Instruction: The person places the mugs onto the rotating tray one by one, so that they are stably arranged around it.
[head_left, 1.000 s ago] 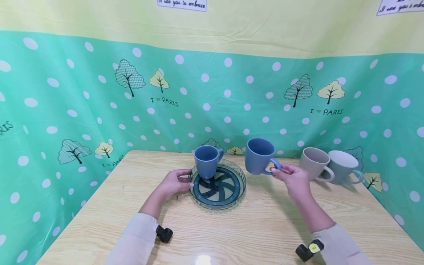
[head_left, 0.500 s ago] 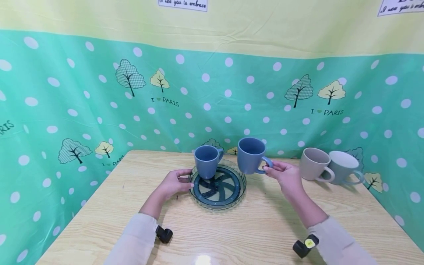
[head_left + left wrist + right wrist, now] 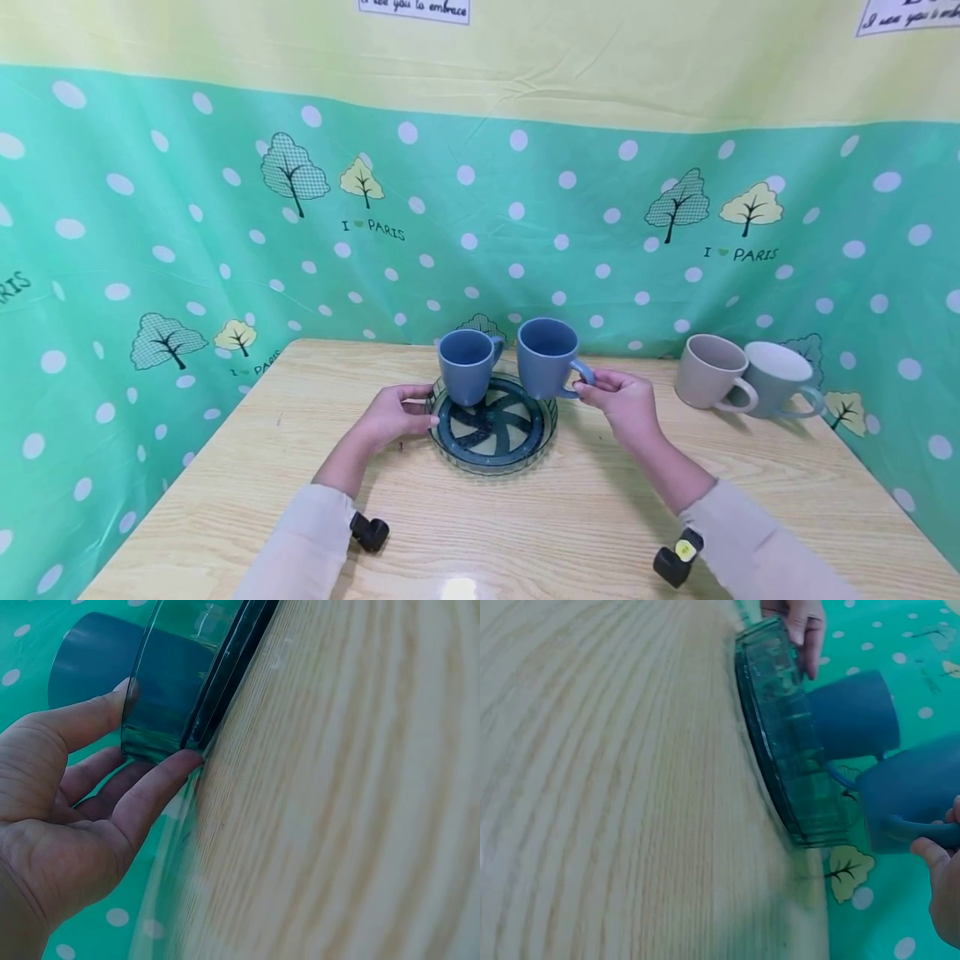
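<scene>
Held mug above right rear of glass dish
Head view: right hand pinches its handle; left hand grips the dish's left side; standing mug inside, left rear. Left wrist view: brace the dish. Right wrist view: best lowered level, clear of standing mug.

Backdrop cloth: green, printed with white dots and trees, topped by yellow
Table: surfaced in pale wood grain
Glare: reflected from its near side
</scene>
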`<state>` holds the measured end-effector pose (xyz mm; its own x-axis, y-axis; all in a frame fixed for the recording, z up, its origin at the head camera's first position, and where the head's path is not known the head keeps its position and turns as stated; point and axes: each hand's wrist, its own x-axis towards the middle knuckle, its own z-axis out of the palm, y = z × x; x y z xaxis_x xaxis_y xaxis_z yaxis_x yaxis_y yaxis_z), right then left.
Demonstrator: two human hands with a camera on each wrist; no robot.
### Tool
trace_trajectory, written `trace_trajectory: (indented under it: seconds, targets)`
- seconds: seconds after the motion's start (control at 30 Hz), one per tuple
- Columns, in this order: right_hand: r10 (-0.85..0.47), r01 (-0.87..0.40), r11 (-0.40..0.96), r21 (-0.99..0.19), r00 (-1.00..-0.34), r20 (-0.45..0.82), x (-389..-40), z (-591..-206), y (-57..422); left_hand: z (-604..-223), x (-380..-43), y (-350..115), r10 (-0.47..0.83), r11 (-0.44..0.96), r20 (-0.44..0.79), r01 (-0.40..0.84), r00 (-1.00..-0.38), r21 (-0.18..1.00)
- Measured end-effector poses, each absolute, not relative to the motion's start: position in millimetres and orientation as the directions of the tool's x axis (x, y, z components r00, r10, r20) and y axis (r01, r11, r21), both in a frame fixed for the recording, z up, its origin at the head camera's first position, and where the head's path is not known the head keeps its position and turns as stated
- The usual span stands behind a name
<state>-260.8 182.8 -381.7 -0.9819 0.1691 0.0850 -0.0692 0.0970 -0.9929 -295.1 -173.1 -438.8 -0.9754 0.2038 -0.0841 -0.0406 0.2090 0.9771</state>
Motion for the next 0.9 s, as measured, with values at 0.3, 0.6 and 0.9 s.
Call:
trace_trajectory:
  seconds: [0.3,0.6,0.9]
  targets:
    - [0.156,-0.038,0.046,-0.998,-0.987,0.044,-268,-389,169,-439,-294,-172,0.197,0.205,-0.086,-0.045,-0.977,0.978]
    - [0.156,0.009,0.056,-0.998,-0.988,0.0,-280,-403,159,-439,-294,-171,0.193,0.199,-0.088,-0.049,-0.977,0.979]
    - [0.148,-0.006,0.107,-0.994,-0.989,0.022,-288,-415,156,-439,-294,-172,0.197,0.182,-0.081,-0.045,-0.977,0.982]
